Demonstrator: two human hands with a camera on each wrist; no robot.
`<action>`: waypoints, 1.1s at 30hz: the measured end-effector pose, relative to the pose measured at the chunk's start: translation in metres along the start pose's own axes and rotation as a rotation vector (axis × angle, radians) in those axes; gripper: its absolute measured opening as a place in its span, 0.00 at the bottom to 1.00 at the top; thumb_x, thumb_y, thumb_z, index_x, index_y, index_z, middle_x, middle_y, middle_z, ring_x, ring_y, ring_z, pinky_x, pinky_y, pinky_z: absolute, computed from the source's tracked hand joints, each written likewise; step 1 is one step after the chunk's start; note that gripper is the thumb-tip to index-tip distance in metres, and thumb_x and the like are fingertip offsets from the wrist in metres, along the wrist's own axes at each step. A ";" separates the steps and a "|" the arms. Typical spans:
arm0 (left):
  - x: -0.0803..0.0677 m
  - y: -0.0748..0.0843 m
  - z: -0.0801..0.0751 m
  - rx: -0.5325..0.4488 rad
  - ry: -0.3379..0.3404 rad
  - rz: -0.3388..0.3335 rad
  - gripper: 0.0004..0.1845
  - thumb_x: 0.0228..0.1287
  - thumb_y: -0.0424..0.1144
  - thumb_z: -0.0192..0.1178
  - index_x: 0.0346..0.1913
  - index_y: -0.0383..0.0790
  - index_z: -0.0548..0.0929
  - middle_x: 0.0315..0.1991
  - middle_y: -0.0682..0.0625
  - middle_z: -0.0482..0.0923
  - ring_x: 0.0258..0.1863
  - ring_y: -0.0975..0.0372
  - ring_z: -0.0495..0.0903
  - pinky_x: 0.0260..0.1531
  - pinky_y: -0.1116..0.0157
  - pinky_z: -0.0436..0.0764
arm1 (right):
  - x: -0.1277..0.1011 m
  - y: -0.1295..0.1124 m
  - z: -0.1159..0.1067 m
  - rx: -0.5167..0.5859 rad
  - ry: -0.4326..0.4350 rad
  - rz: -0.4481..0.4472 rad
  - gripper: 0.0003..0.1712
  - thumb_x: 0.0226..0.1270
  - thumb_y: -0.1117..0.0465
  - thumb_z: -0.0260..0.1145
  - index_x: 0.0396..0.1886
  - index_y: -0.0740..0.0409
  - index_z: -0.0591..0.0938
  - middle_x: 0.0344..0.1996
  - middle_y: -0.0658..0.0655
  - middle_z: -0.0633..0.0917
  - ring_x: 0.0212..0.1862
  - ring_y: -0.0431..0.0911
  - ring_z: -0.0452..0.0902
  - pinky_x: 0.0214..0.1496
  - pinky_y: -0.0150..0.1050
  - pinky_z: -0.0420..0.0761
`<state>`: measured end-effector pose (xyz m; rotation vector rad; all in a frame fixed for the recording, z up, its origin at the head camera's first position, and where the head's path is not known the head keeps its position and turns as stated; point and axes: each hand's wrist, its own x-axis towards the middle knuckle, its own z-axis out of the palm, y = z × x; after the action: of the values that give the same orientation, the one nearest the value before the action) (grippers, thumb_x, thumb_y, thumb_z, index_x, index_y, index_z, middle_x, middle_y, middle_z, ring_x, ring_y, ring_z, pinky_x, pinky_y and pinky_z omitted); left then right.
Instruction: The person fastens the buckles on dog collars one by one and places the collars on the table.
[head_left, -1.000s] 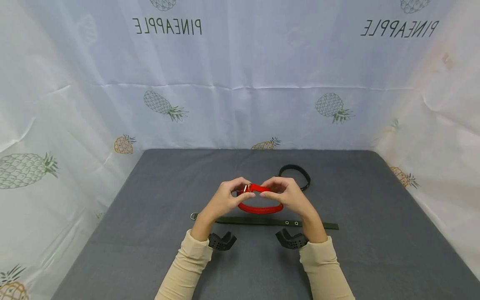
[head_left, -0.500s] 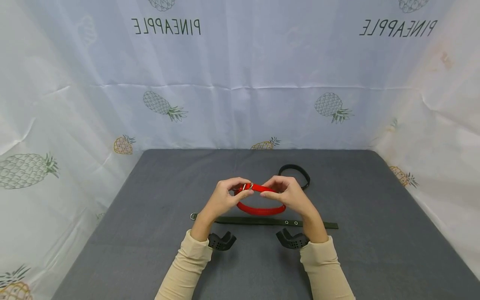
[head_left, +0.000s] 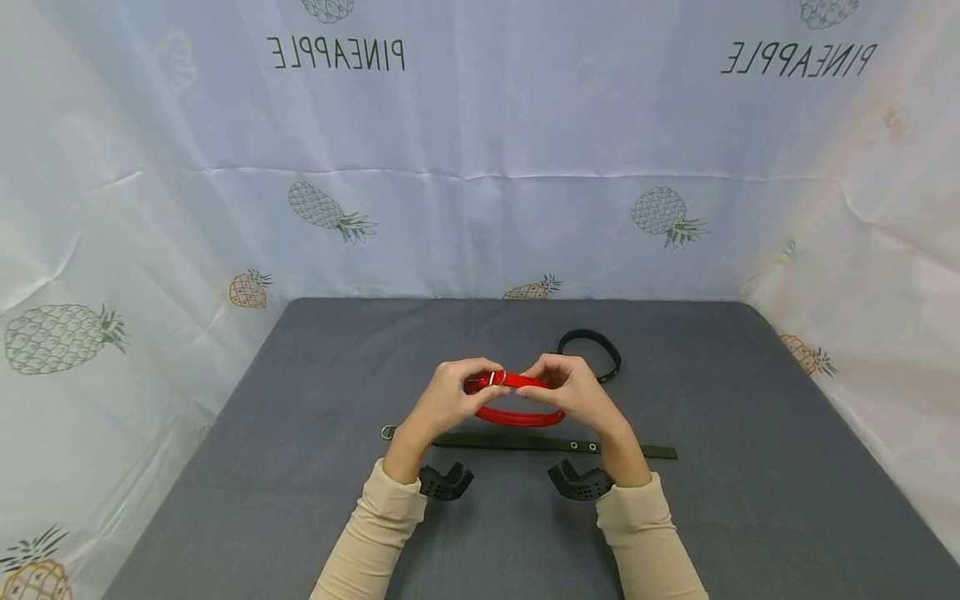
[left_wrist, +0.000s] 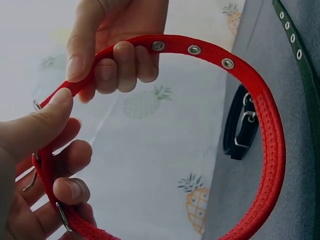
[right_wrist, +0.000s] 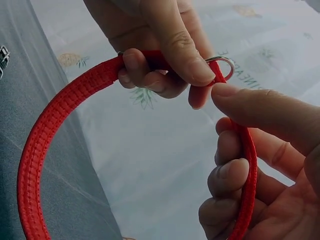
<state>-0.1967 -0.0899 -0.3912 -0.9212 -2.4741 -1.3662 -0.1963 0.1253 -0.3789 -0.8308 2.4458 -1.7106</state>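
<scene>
A red pet collar point(head_left: 521, 418), closed into a loop, is held up over the table between both hands. My left hand point(head_left: 452, 392) pinches it at the buckle end, thumb on the strap beside the metal D-ring point(right_wrist: 227, 67). My right hand point(head_left: 573, 386) grips the strap just along from there, its thumb pressing the band and its fingers curled round it. In the left wrist view the two thumbs nearly meet, and metal eyelets point(left_wrist: 194, 49) show along the band past the right hand. The padded, stitched part point(right_wrist: 37, 165) hangs as the lower arc.
A dark green strap point(head_left: 510, 442) with eyelets and a ring at its left end lies across the grey table point(head_left: 337, 358), below the hands. Behind the right hand lies a black looped collar point(head_left: 617, 354). Pineapple-printed white cloth point(head_left: 480, 125) surrounds the table.
Both hands keep their hold on the red collar. The loop and its buckle shift and tilt slightly, and the right hand edges a little to the left.
</scene>
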 end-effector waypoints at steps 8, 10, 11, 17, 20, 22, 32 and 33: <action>0.000 0.004 0.001 0.104 -0.035 0.002 0.10 0.58 0.37 0.68 0.42 0.38 0.85 0.36 0.46 0.86 0.29 0.64 0.79 0.32 0.76 0.80 | 0.000 -0.003 0.004 -0.025 0.018 0.003 0.05 0.57 0.68 0.71 0.32 0.67 0.84 0.31 0.69 0.85 0.21 0.35 0.70 0.23 0.29 0.71; 0.000 0.004 0.001 0.100 -0.034 -0.006 0.10 0.58 0.37 0.68 0.42 0.38 0.85 0.36 0.46 0.86 0.29 0.64 0.79 0.32 0.76 0.80 | 0.001 -0.003 0.005 -0.017 0.022 0.008 0.06 0.57 0.68 0.71 0.33 0.67 0.84 0.31 0.68 0.85 0.22 0.35 0.71 0.24 0.29 0.71; 0.000 0.004 0.001 0.096 -0.034 -0.008 0.10 0.58 0.37 0.68 0.42 0.38 0.85 0.36 0.46 0.86 0.29 0.64 0.80 0.32 0.76 0.80 | 0.001 -0.002 0.006 -0.011 0.023 0.007 0.06 0.58 0.68 0.71 0.34 0.67 0.84 0.31 0.69 0.85 0.22 0.36 0.71 0.25 0.29 0.71; 0.000 0.005 0.002 0.104 -0.026 -0.003 0.10 0.60 0.37 0.66 0.42 0.36 0.86 0.36 0.44 0.87 0.29 0.62 0.83 0.33 0.76 0.81 | 0.003 -0.001 0.015 0.036 0.013 -0.046 0.15 0.61 0.68 0.69 0.46 0.69 0.77 0.30 0.68 0.81 0.27 0.36 0.75 0.29 0.29 0.75; 0.000 0.005 0.004 0.091 -0.023 -0.023 0.08 0.61 0.37 0.66 0.41 0.36 0.85 0.34 0.44 0.86 0.29 0.62 0.82 0.33 0.75 0.81 | 0.004 -0.001 0.021 0.033 0.019 -0.066 0.17 0.61 0.67 0.69 0.48 0.67 0.76 0.32 0.67 0.82 0.28 0.36 0.76 0.31 0.30 0.76; 0.000 0.005 0.005 0.078 -0.025 -0.043 0.08 0.61 0.37 0.66 0.40 0.36 0.85 0.33 0.44 0.86 0.28 0.63 0.81 0.33 0.75 0.80 | 0.005 0.000 0.024 0.026 0.032 -0.063 0.17 0.61 0.67 0.69 0.48 0.65 0.77 0.33 0.67 0.83 0.28 0.38 0.76 0.32 0.30 0.77; 0.000 0.002 0.001 -0.113 -0.233 -0.110 0.21 0.68 0.38 0.59 0.61 0.35 0.74 0.53 0.42 0.81 0.46 0.57 0.82 0.44 0.72 0.81 | 0.005 0.003 0.022 0.054 0.118 -0.074 0.10 0.63 0.71 0.65 0.44 0.68 0.78 0.33 0.65 0.82 0.29 0.35 0.76 0.34 0.29 0.80; 0.000 0.002 0.000 -0.119 -0.244 -0.108 0.22 0.69 0.38 0.57 0.64 0.35 0.72 0.56 0.42 0.80 0.48 0.55 0.82 0.46 0.71 0.81 | 0.005 0.003 0.021 0.056 0.125 -0.078 0.10 0.63 0.71 0.65 0.44 0.69 0.78 0.32 0.63 0.81 0.28 0.34 0.75 0.33 0.28 0.78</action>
<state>-0.1955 -0.0890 -0.3900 -1.0514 -2.6807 -1.5331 -0.1952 0.1054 -0.3886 -0.8481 2.4604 -1.9047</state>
